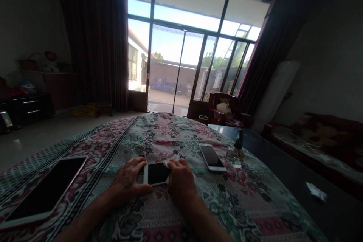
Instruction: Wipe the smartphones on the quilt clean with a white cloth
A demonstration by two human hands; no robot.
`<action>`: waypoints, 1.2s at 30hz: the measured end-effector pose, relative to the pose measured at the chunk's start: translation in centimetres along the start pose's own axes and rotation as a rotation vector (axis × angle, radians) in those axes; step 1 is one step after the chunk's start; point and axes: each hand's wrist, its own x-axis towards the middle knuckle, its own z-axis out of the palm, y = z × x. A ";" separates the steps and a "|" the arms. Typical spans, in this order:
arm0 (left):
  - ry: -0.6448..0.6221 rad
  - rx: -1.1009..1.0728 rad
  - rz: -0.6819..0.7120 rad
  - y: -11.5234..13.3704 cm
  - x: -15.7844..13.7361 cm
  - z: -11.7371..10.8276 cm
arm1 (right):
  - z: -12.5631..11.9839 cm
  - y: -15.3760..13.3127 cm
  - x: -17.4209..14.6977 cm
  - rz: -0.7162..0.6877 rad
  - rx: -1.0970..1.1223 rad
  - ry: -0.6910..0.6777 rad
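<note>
A white-framed smartphone [157, 174] with a dark screen lies sideways on the patterned tablecloth [170, 211]. My left hand [129, 177] grips its left end, thumb along the near edge and fingers at the far edge. Over the phone's right end, my right hand [181, 176] presses a crumpled white tissue [172, 159] against the screen; its fingers are closed on the tissue and hide that end. To the right lies a second white smartphone [212, 157], screen up. Beside that one stands a clear glass bottle [236, 155] with a dark top.
A large white-edged tablet [47, 189] lies at the left of the table. On the dark surface [289, 170] at the right is a crumpled white paper [316, 191]. Beyond the table are a wooden armchair [224, 107], a sofa [320, 132] and glass doors [176, 72].
</note>
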 end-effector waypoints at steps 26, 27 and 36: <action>0.021 0.007 -0.024 0.0 0.1 0.2 | -0.6 0.7 -1.1 -0.016 0.026 0.021; 0.017 0.007 -0.024 0.1 0.1 0.2 | -1.0 1.4 -1.0 0.031 0.000 0.035; 0.024 0.003 -0.039 0.1 -0.1 0.4 | -1.8 -0.4 -0.9 -0.041 0.071 0.093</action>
